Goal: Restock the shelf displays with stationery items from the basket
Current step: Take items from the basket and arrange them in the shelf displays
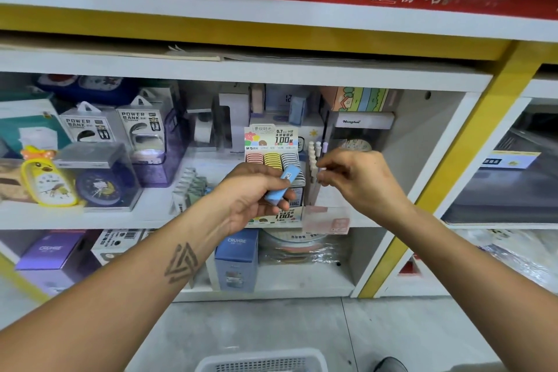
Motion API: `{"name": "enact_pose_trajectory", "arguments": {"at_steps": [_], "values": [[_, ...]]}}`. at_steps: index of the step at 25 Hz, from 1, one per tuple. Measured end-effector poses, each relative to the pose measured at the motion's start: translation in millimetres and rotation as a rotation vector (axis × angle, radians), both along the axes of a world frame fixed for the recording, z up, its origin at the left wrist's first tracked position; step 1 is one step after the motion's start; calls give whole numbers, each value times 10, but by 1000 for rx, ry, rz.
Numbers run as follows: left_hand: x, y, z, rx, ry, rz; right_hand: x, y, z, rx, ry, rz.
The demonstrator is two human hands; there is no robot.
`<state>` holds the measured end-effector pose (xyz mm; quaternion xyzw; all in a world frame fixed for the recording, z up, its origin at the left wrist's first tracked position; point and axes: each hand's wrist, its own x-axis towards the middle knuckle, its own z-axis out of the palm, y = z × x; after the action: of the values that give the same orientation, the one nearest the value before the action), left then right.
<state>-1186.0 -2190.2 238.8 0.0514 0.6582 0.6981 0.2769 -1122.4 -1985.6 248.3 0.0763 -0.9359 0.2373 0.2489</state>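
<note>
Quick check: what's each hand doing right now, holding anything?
Left hand: grips a blue lead case.
Right hand: fingers curled, pinching at the pens in the display; firm hold cannot be told.

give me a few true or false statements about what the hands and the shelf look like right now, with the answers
1. The left hand holds a small blue case. True.
2. The right hand rests on the yellow duck clock. False: it is at the row of pens beside the lead refill display; the clock stands far to the left.
3. The white basket sits on the middle shelf. False: it is on the floor, at the bottom edge of the view.
4. Two power bank boxes stand on the same shelf as the lead refill display. True.
5. The blue case is already slotted into the display. False: the left hand holds it in front.
</note>
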Motion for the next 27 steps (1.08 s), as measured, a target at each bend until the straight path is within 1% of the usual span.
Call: {"name": "enact_pose_trajectory", "arguments": {"at_steps": [4,7,8,11,12,13,14,15,16,17,20,21,22,24,25,26,27], "values": [[1,-23,12,6,-4,16,6,-20,1,1,-30,88],[2,-48,20,16,-12,28,-10,-2,-19,0,-52,71],[3,-58,21,25,-15,27,-20,5,-25,40,-60,48],[9,-87,22,68,-37,36,-63,-8,-54,266,-91,-49],[9,-101,25,82,-42,44,-85,-36,-52,277,-63,-69],[14,-119,31,90,-38,45,-108,-86,-39,219,-34,-65],[18,-148,39,92,-21,38,-125,-155,-16,92,-29,-36],[25,-183,53,90,6,32,-147,-240,12,-57,-59,4],[31,-226,71,89,33,36,-157,-337,38,-163,-113,59],[34,-271,92,90,53,53,-168,-434,54,-164,-151,121],[7,-430,145,73,96,144,-246,-713,17,200,-99,240],[-6,-487,162,68,104,168,-281,-792,21,247,-96,253],[-17,-547,186,72,110,177,-327,-858,27,244,-91,270],[-68,-711,243,115,119,160,-412,-1003,32,182,-47,287],[-116,-804,261,123,126,160,-452,-1065,31,120,-39,266],[-176,-897,270,91,153,178,-489,-1108,28,23,-65,232],[-236,-994,264,-7,228,208,-529,-1149,42,-109,-116,189]]}}
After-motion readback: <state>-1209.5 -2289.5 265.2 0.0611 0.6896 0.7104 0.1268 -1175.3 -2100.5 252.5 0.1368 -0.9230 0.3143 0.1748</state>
